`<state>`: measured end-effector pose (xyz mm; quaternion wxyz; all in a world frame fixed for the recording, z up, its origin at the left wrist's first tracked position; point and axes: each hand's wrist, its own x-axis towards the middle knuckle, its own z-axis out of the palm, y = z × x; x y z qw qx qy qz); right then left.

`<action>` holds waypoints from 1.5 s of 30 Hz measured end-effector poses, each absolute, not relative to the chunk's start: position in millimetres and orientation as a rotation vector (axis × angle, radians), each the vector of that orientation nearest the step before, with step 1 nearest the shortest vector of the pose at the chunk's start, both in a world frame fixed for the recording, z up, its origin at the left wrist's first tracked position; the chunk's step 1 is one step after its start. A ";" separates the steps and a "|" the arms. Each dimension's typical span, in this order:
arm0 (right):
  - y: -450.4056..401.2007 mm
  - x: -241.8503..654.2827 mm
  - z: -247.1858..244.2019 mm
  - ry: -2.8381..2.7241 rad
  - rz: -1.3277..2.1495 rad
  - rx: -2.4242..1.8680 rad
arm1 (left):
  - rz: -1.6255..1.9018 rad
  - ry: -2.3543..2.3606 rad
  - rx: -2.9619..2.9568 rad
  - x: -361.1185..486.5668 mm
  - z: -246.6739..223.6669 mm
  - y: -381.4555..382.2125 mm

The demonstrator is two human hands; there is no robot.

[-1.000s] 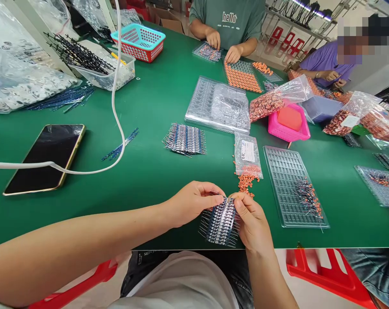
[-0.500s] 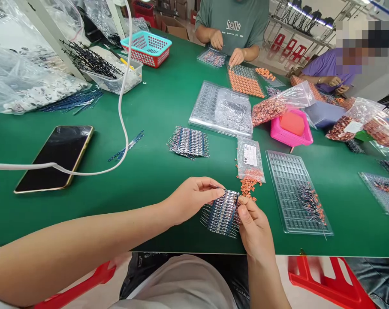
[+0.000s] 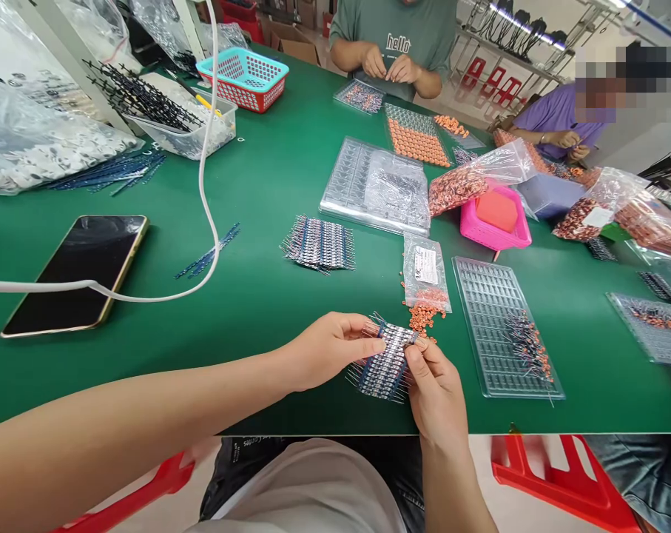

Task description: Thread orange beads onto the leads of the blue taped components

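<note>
Between my two hands is a panel of small circuit boards (image 3: 388,368), dark blue with rows of silvery pads and thin wires sticking out along both sides. My left hand (image 3: 332,352) pinches its upper left part, thumb on top and fingers behind among the wires. My right hand (image 3: 438,389) grips the upper right edge between thumb and fingers. The panel hangs tilted above the front of the table. Beyond it lies a stack of similar wired panels (image 3: 319,244). Small orange rings (image 3: 422,318) spill from a labelled clear bag (image 3: 425,270) just behind my right hand.
On the right lies a clear ribbed tray (image 3: 482,326) with wired orange parts. Behind are stacked clear trays (image 3: 343,178) and a pink basket (image 3: 496,229). A white cable (image 3: 205,185) crosses a phone (image 3: 74,274) on the left. Two people work across the table.
My left thumb has slid slightly down the panel, and the panel's top edge tips a little more. The person opposite has brought both hands together off the tray. The view has shifted slightly.
</note>
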<state>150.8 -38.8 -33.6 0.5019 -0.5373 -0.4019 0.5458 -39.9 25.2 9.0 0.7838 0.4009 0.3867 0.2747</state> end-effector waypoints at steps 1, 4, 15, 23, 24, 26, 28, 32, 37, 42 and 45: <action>-38.6 150.2 -33.2 -0.975 1.341 -1.285 | 0.599 0.844 0.872 -39.7 8.1 24.9; -38.6 149.2 -32.4 -0.996 1.382 -1.261 | 0.614 0.858 0.890 -38.7 6.9 24.1; -38.5 148.9 -33.8 -1.006 1.352 -1.274 | 0.641 0.882 0.924 -35.1 7.7 18.6; -36.8 147.0 -31.0 -0.897 1.456 -1.213 | 0.648 0.880 0.886 -35.8 7.5 18.9; -36.7 146.5 -30.6 -0.894 1.458 -1.212 | 0.650 0.880 0.884 -35.8 7.5 18.9; -36.5 145.4 -29.4 -0.898 1.454 -1.219 | 0.652 0.878 0.878 -35.9 7.6 18.8; -36.3 144.2 -27.8 -0.895 1.456 -1.224 | 0.650 0.875 0.869 -35.9 8.0 18.6; -35.7 142.1 -24.1 -0.838 1.499 -1.182 | 0.641 0.865 0.852 -35.9 8.8 18.7; -34.8 141.0 -22.0 -0.809 1.503 -1.174 | 0.624 0.847 0.822 -36.7 6.8 19.9; -37.6 145.4 -28.4 -0.917 1.426 -1.141 | 0.687 0.877 0.835 -40.2 9.4 25.0; -41.2 149.5 -33.5 -0.982 1.431 -1.139 | 0.738 0.907 0.821 -43.0 13.4 28.4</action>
